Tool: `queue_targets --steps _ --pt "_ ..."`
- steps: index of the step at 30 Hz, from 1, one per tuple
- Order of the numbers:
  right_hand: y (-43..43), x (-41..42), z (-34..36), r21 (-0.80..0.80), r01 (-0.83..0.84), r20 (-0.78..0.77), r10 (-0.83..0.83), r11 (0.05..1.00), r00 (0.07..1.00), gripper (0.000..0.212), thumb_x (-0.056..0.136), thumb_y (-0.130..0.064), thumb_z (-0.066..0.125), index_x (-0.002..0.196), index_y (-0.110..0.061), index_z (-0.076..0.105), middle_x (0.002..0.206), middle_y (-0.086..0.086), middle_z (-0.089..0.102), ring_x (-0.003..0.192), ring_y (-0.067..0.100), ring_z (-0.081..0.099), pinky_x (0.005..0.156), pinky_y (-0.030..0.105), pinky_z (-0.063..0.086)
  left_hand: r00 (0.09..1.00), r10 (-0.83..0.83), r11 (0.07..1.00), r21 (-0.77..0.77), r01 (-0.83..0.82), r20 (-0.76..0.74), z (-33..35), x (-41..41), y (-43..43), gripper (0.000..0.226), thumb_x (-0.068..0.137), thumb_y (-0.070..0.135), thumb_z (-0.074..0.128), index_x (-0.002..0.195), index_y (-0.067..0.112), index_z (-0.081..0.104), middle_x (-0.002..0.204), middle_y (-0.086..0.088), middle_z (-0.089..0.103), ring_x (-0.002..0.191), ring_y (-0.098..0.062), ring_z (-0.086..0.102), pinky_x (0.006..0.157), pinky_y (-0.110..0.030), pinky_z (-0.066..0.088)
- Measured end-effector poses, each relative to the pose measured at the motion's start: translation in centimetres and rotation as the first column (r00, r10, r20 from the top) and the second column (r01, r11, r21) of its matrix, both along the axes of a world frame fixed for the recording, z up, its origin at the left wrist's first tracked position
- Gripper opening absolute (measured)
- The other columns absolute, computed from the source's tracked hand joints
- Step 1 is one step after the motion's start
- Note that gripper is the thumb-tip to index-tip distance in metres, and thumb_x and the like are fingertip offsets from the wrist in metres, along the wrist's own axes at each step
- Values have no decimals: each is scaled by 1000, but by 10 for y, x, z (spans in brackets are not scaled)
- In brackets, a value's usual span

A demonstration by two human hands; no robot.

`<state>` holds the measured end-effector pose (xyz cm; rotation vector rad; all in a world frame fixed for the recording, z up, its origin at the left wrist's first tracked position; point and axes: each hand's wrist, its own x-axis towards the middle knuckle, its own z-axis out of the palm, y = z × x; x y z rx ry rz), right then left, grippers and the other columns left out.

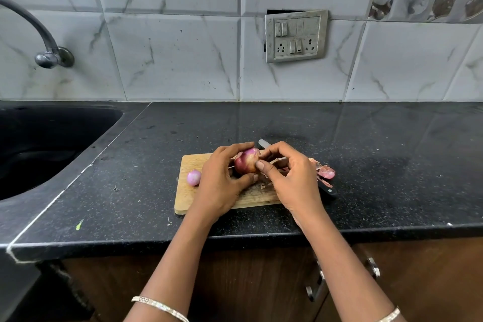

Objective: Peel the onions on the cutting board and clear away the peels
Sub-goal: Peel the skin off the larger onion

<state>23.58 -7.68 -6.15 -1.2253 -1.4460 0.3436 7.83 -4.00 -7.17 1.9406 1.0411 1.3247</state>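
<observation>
Two hands meet over the middle of the wooden cutting board [188,201]: the left hand [222,180] cups a red onion [247,161] from the side, fingers curled behind it and thumb under it, while the right hand [290,178] pinches at the onion's papery skin, thumb pressed on its front and fingertips bent over its top. The onion is lifted just above the board and looks only partly stripped, with dry skin on much of it. Directly beneath the right hand lies a knife [328,189], its blade tip showing past the fingers and its dark handle jutting off the board's right edge. It does not appear to be held, so a hand dropping after a sharp tug could land on the edge. A hard pull on the skin could also pop the onion out of the left hand's hold. A small peeled onion [194,177] sits near the board's left side and could roll off if the board is jolted. Loose peels [325,172] lie on the black countertop [392,154] to the right, where a careless sweep might scatter them. A sink [39,144] lies well to the left.
</observation>
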Motion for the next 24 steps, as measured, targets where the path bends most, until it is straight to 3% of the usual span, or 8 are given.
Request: queue_targets --steps 3,7,13,18,21,24 --pt "1 1 -1 -10 0 0 0 1000 1000 13 84 -19 79 87 -26 68 96 -8 73 94 8 68 87 42 54 1000 -15 1000 -16 15 -9 0 0 1 64 76 15 87 128 44 63 120 10 61 115 -10 62 102 -41 53" --pt "2 0 0 1 -21 64 21 1000 998 13 87 -17 75 87 -25 65 87 -11 68 91 8 63 85 39 52 1000 -27 999 -37 27 5 0 0 2 65 76 14 87 129 43 63 121 10 61 115 -11 63 102 -41 53" --pt "5 2 -6 -66 -57 75 62 996 995 11 93 -20 69 91 -27 60 105 -9 59 118 14 55 101 45 45 998 -21 997 -70 25 64 -1 0 3 66 73 10 90 125 43 65 125 8 62 114 -11 65 97 -39 57" --pt "3 3 -6 -33 -15 -14 14 999 1000 11 95 -14 65 94 -23 59 115 2 69 104 13 63 92 38 51 998 40 994 -100 -35 52 1 2 0 67 65 16 96 124 26 64 116 8 67 101 -12 69 89 -34 61" --pt "0 3 -2 -18 -9 -67 7 1000 998 21 91 -3 65 99 -23 65 111 -6 70 92 7 66 82 30 54 998 55 996 -78 -53 26 3 3 -2 63 65 20 96 120 24 65 115 7 69 101 -10 69 88 -33 61" --pt "-2 2 0 -24 -15 -73 13 1000 997 20 87 -9 71 96 -27 71 106 -10 71 91 9 67 81 37 58 998 60 995 -79 -58 22 2 3 -2 62 67 21 95 121 23 65 116 7 69 101 -10 69 88 -33 61"
